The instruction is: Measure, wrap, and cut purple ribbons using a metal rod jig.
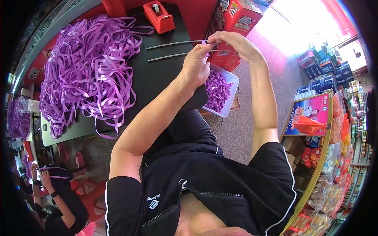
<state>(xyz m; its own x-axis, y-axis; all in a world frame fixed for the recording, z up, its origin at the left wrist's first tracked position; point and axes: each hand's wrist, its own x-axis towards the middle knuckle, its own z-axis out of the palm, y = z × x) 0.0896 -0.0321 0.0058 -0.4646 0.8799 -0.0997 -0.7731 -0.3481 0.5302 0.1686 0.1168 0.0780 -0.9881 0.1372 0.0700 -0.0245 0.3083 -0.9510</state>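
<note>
Two thin metal rods (173,44) stick out side by side over the dark table. A short piece of purple ribbon (203,42) shows at their right ends, between my hands. My left hand (197,65) is closed at the nearer rod, thumb and fingers pinching the ribbon. My right hand (238,45) arches in from the right, its fingertips bent together at the ribbon by the farther rod's end. Part of the ribbon is hidden by my fingers. Below my hands, a white bin (234,84) holds many short purple ribbon pieces (218,92).
A big heap of long purple ribbon (90,70) covers the table's left side. A red tape dispenser (159,19) stands at the back of the black table top (157,82). Red boxes (242,17) are stacked behind my right hand. Another person (59,204) works at lower left.
</note>
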